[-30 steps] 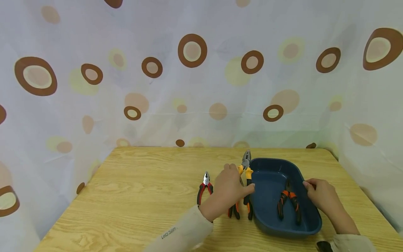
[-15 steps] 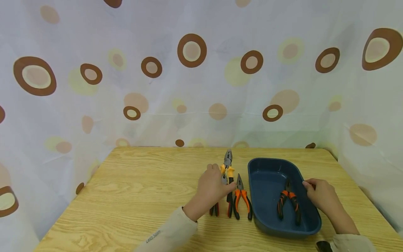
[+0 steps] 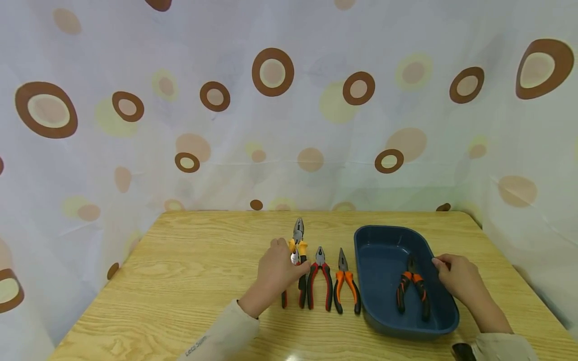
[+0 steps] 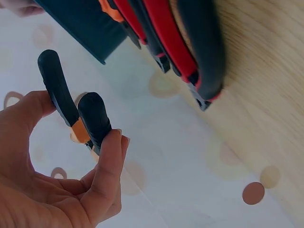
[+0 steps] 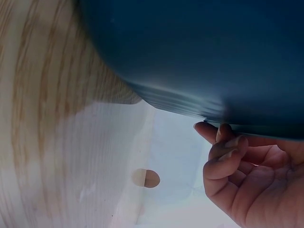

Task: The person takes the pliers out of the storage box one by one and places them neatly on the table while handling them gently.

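Observation:
In the head view my left hand [image 3: 276, 266] pinches a pair of yellow-and-black combination pliers [image 3: 298, 231] by the handles, jaws pointing away. In the left wrist view, thumb and fingers squeeze the black handles [image 4: 58, 85] from both sides, off the table. Red-and-black pliers [image 3: 295, 257] lie partly hidden behind that hand. Beside them rest another red-and-black pair [image 3: 320, 256] and orange-and-black long-nose pliers [image 3: 342, 263]. My right hand [image 3: 462, 281] grips the right rim of a dark blue tray [image 3: 377, 301], which holds one orange-and-black pair of pliers [image 3: 422, 293].
Everything stands on a wood-grain table [image 3: 180, 286]. A white patterned curtain [image 3: 226, 130] hangs behind the table and at both sides. The tray is at the table's right side, just right of the long-nose pliers.
My left hand has carried the yellow-and-black pliers leftward, away from the tray and over the row, uncovering the long-nose and one red-and-black pair. The right hand stays on the rim.

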`<state>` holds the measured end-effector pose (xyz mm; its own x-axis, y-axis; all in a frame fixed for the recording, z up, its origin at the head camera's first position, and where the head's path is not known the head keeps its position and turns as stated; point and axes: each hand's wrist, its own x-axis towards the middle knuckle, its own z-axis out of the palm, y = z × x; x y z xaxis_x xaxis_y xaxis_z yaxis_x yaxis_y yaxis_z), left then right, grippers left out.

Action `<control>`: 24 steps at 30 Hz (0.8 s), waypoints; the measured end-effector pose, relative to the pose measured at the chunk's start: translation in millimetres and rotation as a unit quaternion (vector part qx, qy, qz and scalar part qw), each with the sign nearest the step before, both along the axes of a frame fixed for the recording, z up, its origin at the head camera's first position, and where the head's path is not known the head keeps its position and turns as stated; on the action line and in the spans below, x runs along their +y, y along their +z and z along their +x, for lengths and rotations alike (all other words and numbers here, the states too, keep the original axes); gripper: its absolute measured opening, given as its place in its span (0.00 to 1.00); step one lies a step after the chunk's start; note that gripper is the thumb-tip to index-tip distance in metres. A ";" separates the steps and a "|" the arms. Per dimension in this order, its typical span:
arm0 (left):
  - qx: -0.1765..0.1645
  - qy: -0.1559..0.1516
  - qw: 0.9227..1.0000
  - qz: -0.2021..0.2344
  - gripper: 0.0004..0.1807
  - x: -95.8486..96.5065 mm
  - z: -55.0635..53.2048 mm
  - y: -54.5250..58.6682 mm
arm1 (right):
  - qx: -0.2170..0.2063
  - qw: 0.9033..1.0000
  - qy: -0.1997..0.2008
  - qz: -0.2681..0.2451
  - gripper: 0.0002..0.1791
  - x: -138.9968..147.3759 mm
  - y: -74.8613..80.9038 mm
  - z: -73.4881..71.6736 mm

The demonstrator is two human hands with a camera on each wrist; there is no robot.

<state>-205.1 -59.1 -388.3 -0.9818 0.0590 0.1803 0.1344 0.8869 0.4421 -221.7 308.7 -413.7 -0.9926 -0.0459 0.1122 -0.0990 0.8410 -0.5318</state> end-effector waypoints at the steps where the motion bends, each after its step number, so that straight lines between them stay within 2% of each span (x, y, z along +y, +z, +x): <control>1: -0.001 0.003 1.000 -0.003 0.31 -2.6 0.2 -0.7 | 0.001 1.000 0.000 0.000 0.20 0.0 -0.1 0.1; 9: 0.003 0.023 1.000 -0.004 0.30 -20.1 1.3 -5.4 | 0.002 1.000 -0.001 -0.002 0.20 1.0 -0.5 0.1; 13: -0.009 0.031 0.999 -0.001 0.30 -27.0 1.1 -7.1 | 0.002 1.000 0.000 -0.001 0.20 0.8 0.0 0.3; 24: -0.034 0.029 0.999 -0.015 0.29 -40.6 -3.0 -14.8 | -0.005 1.000 0.002 -0.003 0.21 0.8 1.7 1.4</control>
<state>-208.1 -99.7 -403.1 -0.9937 0.0069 0.1122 0.0537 0.9056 0.4207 -220.3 309.5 -412.0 -0.9936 -0.0487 0.1021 -0.0964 0.8370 -0.5387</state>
